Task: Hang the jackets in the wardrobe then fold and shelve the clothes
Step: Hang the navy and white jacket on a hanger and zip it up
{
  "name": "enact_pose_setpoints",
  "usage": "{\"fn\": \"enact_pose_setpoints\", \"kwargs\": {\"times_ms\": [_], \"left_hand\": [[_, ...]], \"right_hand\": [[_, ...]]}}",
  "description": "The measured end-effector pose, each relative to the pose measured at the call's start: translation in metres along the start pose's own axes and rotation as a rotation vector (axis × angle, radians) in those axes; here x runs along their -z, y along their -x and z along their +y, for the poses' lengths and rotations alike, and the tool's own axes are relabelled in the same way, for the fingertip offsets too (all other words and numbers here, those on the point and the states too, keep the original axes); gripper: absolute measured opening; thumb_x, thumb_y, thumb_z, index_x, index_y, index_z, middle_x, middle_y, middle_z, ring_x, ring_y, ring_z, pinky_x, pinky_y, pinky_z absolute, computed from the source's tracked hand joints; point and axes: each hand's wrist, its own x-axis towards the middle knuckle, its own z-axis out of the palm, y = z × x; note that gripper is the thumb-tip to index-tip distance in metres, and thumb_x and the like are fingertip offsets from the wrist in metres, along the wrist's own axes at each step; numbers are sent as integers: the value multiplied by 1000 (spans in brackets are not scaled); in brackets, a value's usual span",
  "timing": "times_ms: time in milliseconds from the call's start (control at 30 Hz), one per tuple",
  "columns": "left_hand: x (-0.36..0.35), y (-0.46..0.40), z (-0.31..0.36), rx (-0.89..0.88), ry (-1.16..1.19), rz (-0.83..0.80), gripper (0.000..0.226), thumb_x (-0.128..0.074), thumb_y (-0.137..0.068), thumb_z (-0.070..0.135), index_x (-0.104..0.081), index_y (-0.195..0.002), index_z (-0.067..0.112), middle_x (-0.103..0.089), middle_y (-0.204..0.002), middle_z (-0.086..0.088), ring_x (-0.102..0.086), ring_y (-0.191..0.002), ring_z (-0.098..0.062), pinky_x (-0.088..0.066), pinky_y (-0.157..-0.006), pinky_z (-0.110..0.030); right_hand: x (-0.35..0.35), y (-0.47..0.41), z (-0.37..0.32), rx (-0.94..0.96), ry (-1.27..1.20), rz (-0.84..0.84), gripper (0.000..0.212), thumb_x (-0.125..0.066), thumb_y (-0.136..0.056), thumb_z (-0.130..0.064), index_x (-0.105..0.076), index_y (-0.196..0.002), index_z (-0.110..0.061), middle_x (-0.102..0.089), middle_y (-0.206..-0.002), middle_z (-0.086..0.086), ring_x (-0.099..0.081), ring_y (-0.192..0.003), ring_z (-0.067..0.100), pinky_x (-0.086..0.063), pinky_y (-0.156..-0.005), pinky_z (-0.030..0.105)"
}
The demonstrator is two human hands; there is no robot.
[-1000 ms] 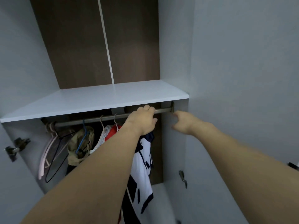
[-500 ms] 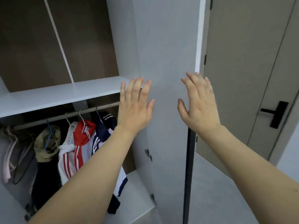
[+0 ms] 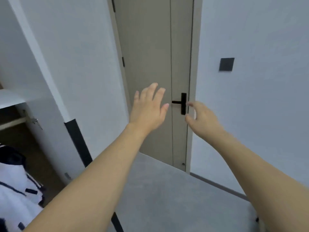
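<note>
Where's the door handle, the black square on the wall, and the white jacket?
door handle (image 3: 183, 103), head view, on its upright black plate.
black square (image 3: 226, 64), head view, on its middle.
white jacket (image 3: 15, 185), head view, on its white cloth.

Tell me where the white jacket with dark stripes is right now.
In the head view, the white jacket with dark stripes hangs at the far lower left inside the open wardrobe, below its white shelf and left of the left forearm.

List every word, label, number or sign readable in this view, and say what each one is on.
None: no readable text anywhere.
The white jacket shows only dark stripes, blurred.
The door, its black handle and the dark wall switch are plain.
</note>
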Motion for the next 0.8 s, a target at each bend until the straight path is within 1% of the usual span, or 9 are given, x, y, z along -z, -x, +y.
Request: {"fn": "enact_pose_setpoints", "kwargs": {"times_ms": [67, 100, 133, 200, 400, 567, 633, 700, 800], "left_hand": [[-34, -25, 33, 9, 69, -321, 57, -38, -102, 45, -28, -151, 19, -23, -159, -9, -31, -140, -32, -31, -112, -53], [-52, -36, 50, 6, 100, -496, 59, -38, -102, 47, -26, -153, 20, -22, -159, -9, -31, -140, -32, -33, -111, -50], [-71, -46, 67, -5, 125, -646, 61, -39, -102, 47, -23, -154, 20, -21, -160, -8, -30, -141, -32, -34, -111, -48], [-108, -64, 102, -46, 169, -791, 64, -41, -101, 46, -21, -156, 20, -19, -161, -7, -28, -142, -32, -33, -111, -45], [-209, -117, 210, -246, 254, -865, 59, -43, -101, 43, -24, -153, 22, -24, -158, -4, -38, -137, -28, -38, -108, -45], [-267, -160, 310, -440, 308, -903, 58, -41, -101, 41, -23, -153, 23, -23, -159, -1, -36, -138, -27, -37, -108, -46], [-284, -172, 358, -536, 317, -920, 58, -41, -101, 41, -23, -153, 22, -22, -159, -2, -36, -138, -27, -37, -109, -46], [-299, -175, 413, -651, 344, -929, 59, -41, -101, 40, -22, -154, 21, -21, -160, -3, -36, -137, -28, -37, -109, -46], [-318, -158, 500, -847, 362, -931, 58, -41, -101, 38, -25, -153, 19, -24, -158, -7, -38, -136, -31, -36, -109, -46]], "right_hand": [[12, 4, 51, -312, 36, -308, 51, -54, -92, -28, -44, -141, -14, -49, -143, 9, -49, -126, 29, -42, -100, 37], [18, 8, 78, -411, 61, -388, 54, -55, -92, -30, -43, -143, -15, -47, -144, 9, -50, -125, 29, -43, -102, 39], [24, 14, 103, -481, 74, -408, 58, -56, -91, -32, -40, -145, -16, -46, -146, 8, -51, -124, 28, -43, -102, 40], [38, 26, 151, -591, 74, -373, 62, -57, -90, -33, -37, -147, -19, -44, -147, 6, -53, -121, 26, -44, -99, 38], [86, 52, 272, -824, 146, -217, 65, -56, -89, -27, -33, -148, -14, -48, -139, 8, -50, -117, 25, -40, -84, 32], [124, 71, 347, -1023, 211, -154, 64, -56, -89, -26, -34, -148, -14, -46, -143, 9, -48, -125, 28, -41, -91, 33], [136, 86, 372, -1103, 218, -127, 63, -56, -89, -26, -35, -147, -14, -46, -142, 10, -50, -123, 30, -43, -89, 33], [148, 109, 395, -1179, 204, -86, 63, -56, -88, -25, -36, -147, -14, -47, -142, 12, -51, -122, 30, -45, -90, 34], [170, 158, 427, -1280, 173, -1, 60, -57, -88, -23, -39, -145, -14, -47, -144, 11, -48, -127, 28, -41, -93, 31]]}}
